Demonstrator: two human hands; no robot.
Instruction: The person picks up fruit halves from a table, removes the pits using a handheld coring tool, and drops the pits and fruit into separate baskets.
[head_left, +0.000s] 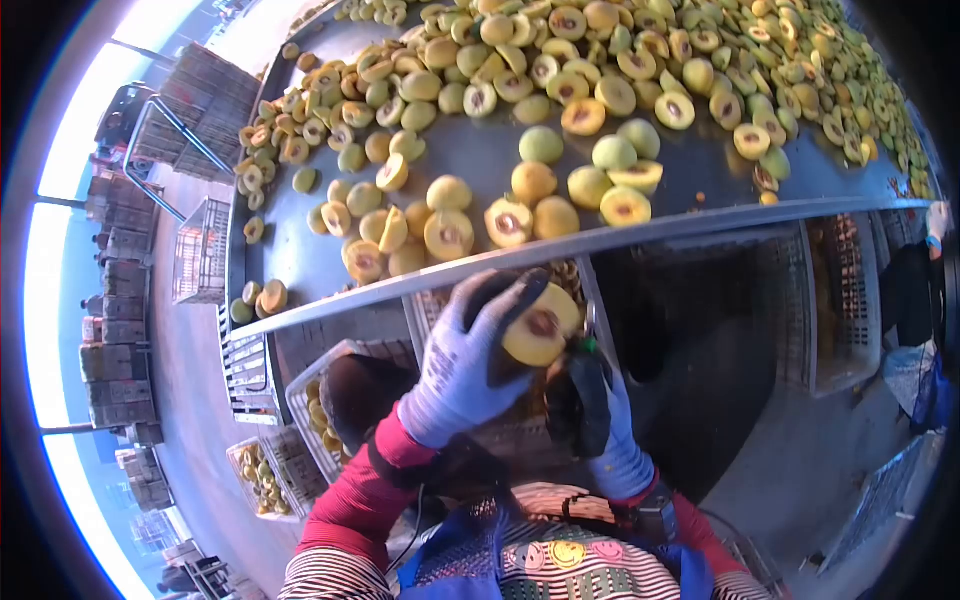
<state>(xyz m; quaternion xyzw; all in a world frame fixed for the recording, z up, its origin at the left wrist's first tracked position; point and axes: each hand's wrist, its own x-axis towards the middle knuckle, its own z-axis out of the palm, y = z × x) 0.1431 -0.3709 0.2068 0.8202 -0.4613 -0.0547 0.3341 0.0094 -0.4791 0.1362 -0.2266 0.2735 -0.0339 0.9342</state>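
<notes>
In my left hand [475,345], gloved in pale blue with dark fingertips, is a halved yellow peach [540,328]. Its cut face, with a brownish-red centre, is turned toward me. My right hand [590,400], in a similar glove with a dark palm, is closed just below and to the right of the fruit. It grips a small tool with a green part [586,345]; the tool's kind is hard to make out and its tip is partly hidden by the peach. Both hands are in front of the metal table's near edge.
A metal table [290,220] with a raised rim carries many cut peaches [450,232]. Below are plastic crates [300,395], some with fruit. Another crate [838,300] stands at right, near another person's hand [938,222]. Stacked crates [120,300] line the left.
</notes>
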